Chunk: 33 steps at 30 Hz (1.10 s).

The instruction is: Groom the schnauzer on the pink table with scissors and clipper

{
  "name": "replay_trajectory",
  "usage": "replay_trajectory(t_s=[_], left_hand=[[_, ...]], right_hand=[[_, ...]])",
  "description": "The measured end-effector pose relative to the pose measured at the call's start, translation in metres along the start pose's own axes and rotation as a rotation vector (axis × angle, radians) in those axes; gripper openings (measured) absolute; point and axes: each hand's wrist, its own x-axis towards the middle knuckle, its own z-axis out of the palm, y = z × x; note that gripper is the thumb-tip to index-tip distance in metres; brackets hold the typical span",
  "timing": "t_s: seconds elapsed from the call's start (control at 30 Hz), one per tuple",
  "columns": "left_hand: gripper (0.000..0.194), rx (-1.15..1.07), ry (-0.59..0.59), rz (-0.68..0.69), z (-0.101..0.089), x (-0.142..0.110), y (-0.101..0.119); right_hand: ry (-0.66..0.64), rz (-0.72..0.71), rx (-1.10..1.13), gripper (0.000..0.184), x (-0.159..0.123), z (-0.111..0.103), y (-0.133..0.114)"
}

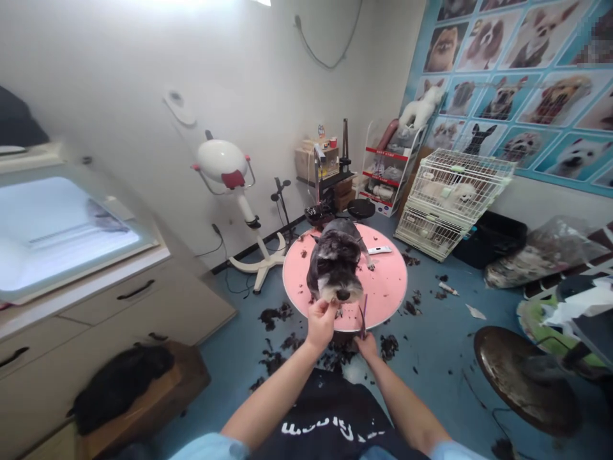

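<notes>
A dark grey dog with a pale muzzle [339, 255] is on the round pink table [390, 278], its face towards me. My left hand [320, 319] is closed, fingers pinched at the pale hair on the side of its muzzle. Below the table's near edge, my right hand [366, 345] is closed round a pair of scissors [363, 319], blades pointing up beside the dog's chin. White hair clippers [380, 250] lie on the tabletop to the dog's right in view. Dark hair clippings are scattered on the pink surface.
Hair clumps [275, 316] litter the blue floor around the table. A white stand dryer [223, 163] is behind on the left. Stacked wire cages [454, 195], with a pale dog in the upper one, stand at the right. A round brown stool [522, 377] is nearer.
</notes>
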Motion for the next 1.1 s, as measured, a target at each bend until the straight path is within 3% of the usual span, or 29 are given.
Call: replay_trajectory(t_s=[0.07,0.13,0.17,0.23,0.33,0.4,0.43,0.5,0.57,0.63,0.73,0.8,0.9,1.0,1.1], left_hand=[[0.049,-0.028,-0.010,0.003,0.002,0.005,0.005],[0.050,-0.072,0.006,0.019,0.004,0.008,0.008],[0.049,-0.086,0.017,0.028,0.004,0.008,0.008],[0.047,-0.094,0.038,0.049,0.004,0.007,0.009],[0.043,-0.086,0.059,0.062,0.003,0.003,0.008],[0.041,-0.101,0.089,0.065,0.003,0.001,0.005],[0.040,-0.113,0.107,0.069,0.004,0.000,0.003],[0.038,-0.140,0.153,0.087,0.006,-0.002,0.000],[0.035,-0.156,0.200,0.109,0.010,-0.004,-0.003],[0.031,-0.157,0.247,0.133,0.015,-0.006,-0.004],[0.026,-0.142,0.301,0.185,0.024,-0.009,-0.005],[0.023,-0.122,0.332,0.225,0.029,-0.010,-0.006],[0.019,-0.063,0.366,0.257,0.033,-0.012,-0.011],[0.017,0.011,0.385,0.285,0.035,-0.014,-0.017],[0.018,0.051,0.421,0.293,0.037,-0.018,-0.020]], right_hand=[[0.094,-0.071,-0.008,0.016,-0.007,-0.020,-0.008],[0.212,-0.232,-0.035,0.021,-0.010,-0.055,-0.025],[0.308,-0.435,-0.095,0.024,-0.011,-0.078,-0.037],[0.385,-0.646,-0.150,0.021,-0.013,-0.125,-0.070],[0.510,-1.295,-0.455,0.016,-0.014,-0.185,-0.135],[0.485,-1.519,-0.638,0.016,-0.014,-0.209,-0.180],[0.477,-1.557,-0.695,0.017,-0.013,-0.217,-0.201],[0.466,-1.551,-0.708,0.018,-0.009,-0.226,-0.238],[0.364,-1.467,-0.609,0.021,-0.002,-0.229,-0.267],[0.040,-1.294,-0.478,0.031,0.006,-0.230,-0.288],[-0.585,-0.869,-0.289,0.045,0.019,-0.227,-0.304],[-0.772,-0.664,-0.108,0.048,0.027,-0.223,-0.308],[-0.800,-0.561,0.081,0.045,0.040,-0.211,-0.302],[-0.777,-0.486,0.136,0.041,0.052,-0.186,-0.277],[-0.420,-0.411,0.248,0.044,0.057,-0.154,-0.228]])
